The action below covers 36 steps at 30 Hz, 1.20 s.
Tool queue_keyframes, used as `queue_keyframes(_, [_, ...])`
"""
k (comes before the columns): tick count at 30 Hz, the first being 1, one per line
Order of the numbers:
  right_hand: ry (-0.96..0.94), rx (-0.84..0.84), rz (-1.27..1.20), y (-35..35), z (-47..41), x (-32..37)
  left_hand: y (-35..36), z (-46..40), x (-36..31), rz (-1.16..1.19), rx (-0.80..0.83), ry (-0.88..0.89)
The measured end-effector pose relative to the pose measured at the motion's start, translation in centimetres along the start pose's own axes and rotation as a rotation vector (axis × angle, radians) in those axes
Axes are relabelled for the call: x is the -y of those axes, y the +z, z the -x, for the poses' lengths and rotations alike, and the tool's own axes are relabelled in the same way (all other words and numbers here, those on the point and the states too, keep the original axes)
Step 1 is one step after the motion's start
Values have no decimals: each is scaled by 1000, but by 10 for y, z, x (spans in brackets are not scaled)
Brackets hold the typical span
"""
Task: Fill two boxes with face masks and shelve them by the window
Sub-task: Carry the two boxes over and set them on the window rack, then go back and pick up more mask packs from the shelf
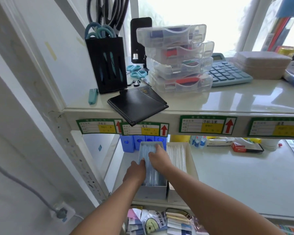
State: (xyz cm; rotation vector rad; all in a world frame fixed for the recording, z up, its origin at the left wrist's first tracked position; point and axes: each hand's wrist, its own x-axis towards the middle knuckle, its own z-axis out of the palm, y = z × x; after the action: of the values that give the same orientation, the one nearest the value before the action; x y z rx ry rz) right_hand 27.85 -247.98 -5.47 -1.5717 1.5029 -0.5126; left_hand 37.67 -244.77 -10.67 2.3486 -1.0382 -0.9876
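Two open white boxes stand side by side on the middle shelf near the window. The left box (151,189) holds a row of blue wrapped face masks (155,177). The right box (192,160) holds white wrapped masks (176,154). My left hand (137,169) rests against the left box's left wall, fingertips curled over the rim onto the masks. My right hand (159,158) lies flat on top of the blue masks, fingers spread and pressing down. Neither hand lifts anything.
Blue file holders (134,142) stand behind the boxes. The upper shelf (227,102) carries a black wallet (137,105) overhanging its edge, a scissors holder (107,65), stacked clear cases (178,60) and a calculator (227,72). Packets fill the shelf below.
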Motion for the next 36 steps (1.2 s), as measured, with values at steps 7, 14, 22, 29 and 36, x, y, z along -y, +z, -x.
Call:
queue_keyframes(7, [-213, 261, 437, -25, 5, 48, -52, 38, 3, -175, 128, 117])
queue_keyframes(14, [-364, 539, 926, -16, 25, 91, -111, 124, 32, -195, 501, 40])
queue_keyframes(22, [-479, 1084, 1202, 45, 105, 129, -171, 207, 132, -341, 164, -353])
queue_keyframes(29, [-969, 1103, 1000, 156, 231, 135, -156, 321, 258, -257, -442, -788])
queue_keyframes(36, [-1405, 1408, 889, 230, 439, 104, -79, 491, 345, -18, -413, -985])
